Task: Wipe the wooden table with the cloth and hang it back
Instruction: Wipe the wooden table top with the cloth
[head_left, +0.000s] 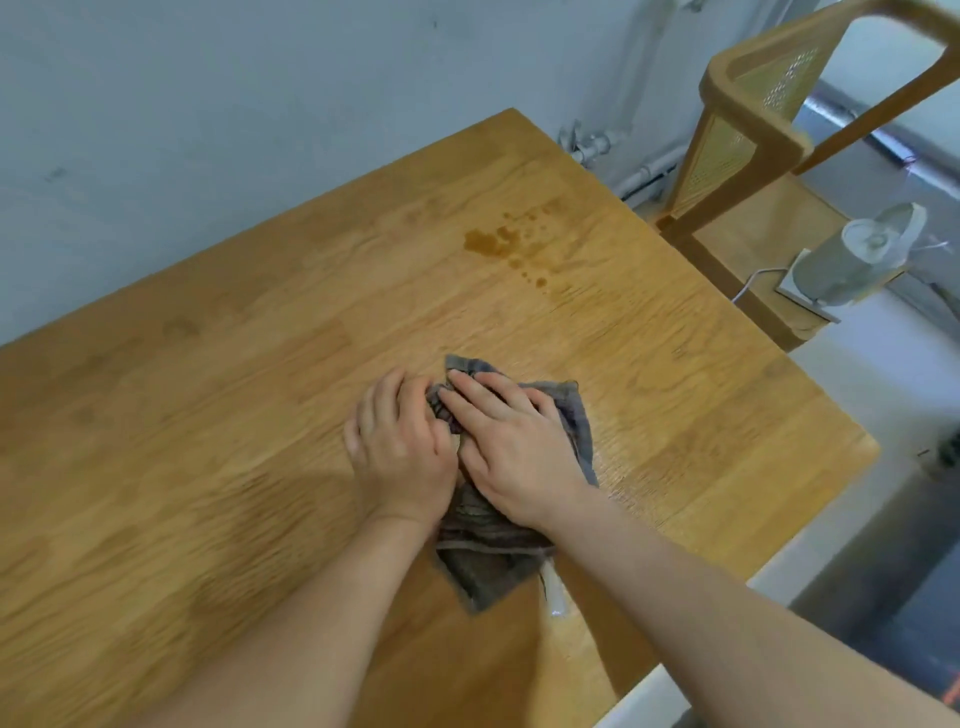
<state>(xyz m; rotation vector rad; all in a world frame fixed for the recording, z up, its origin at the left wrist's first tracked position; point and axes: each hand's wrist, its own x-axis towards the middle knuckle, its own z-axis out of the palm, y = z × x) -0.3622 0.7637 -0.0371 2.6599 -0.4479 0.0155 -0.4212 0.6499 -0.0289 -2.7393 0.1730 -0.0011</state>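
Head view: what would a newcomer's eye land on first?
The left hand and right hand meet at a crumpled grey cloth in the middle of the wooden table, the right pressing flat on it. Beyond them, toward the far right edge, a brown spill lies unwiped.

grey cloth (483, 561) lies crumpled on wooden table (208, 415), near the right edge. right hand (511, 447) presses flat on it, fingers straight. left hand (402, 452) grips its bunched left side, fingers curled. brown spill (498, 241) sits further back, well apart from the cloth. chair (748, 130) at far right corner.
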